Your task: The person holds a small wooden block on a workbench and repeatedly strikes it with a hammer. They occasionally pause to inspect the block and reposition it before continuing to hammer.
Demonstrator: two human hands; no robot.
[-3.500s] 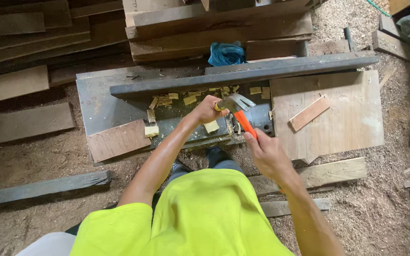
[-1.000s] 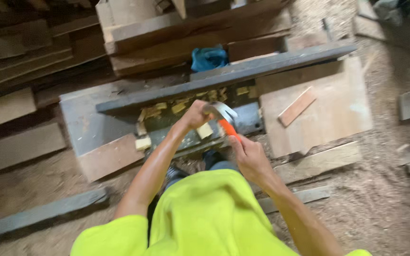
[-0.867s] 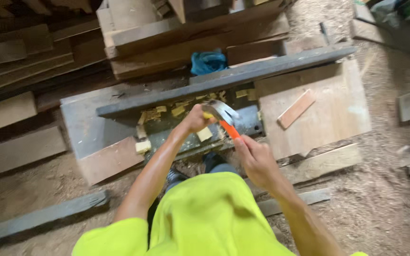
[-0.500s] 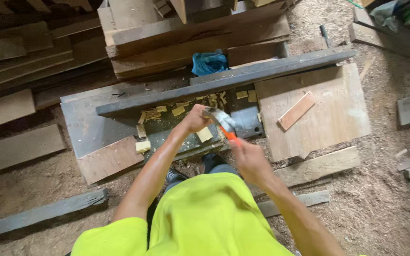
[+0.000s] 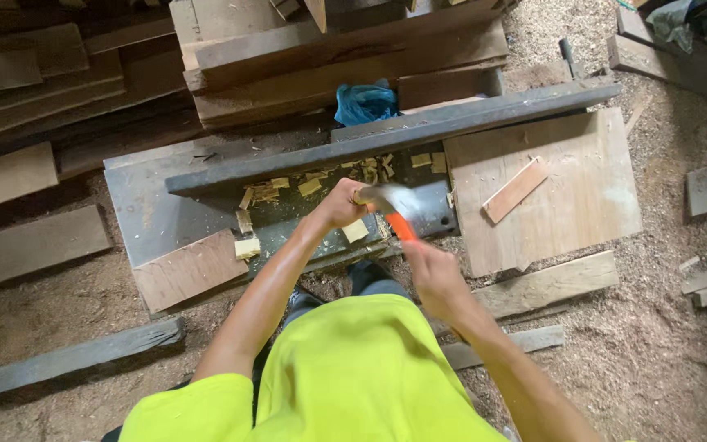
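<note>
Right now my right hand (image 5: 434, 274) is clamped on the hammer (image 5: 392, 210), my left hand (image 5: 342, 203) pinching something unseen beside its head.

One hammer (image 5: 393, 211), orange handle, head blurred. Two hands in view: left hand (image 5: 344, 203), right hand (image 5: 433, 272). One person, one bright yellow shirt (image 5: 353, 376).

One blue crumpled bag (image 5: 366, 101). One long dark metal beam (image 5: 386, 137) across the work area. One dark metal plate (image 5: 153, 217) under it.

Small pale wood blocks (image 5: 247, 245): roughly a dozen scattered along the beam; exact count unclear, several overlap.

Plywood sheets: two, one large (image 5: 566, 196), one small (image 5: 190, 274). One thin wood strip (image 5: 515, 190) lying on the large sheet.

Stacked planks (image 5: 329, 49) behind: at least six, too tightly piled to count.
</note>
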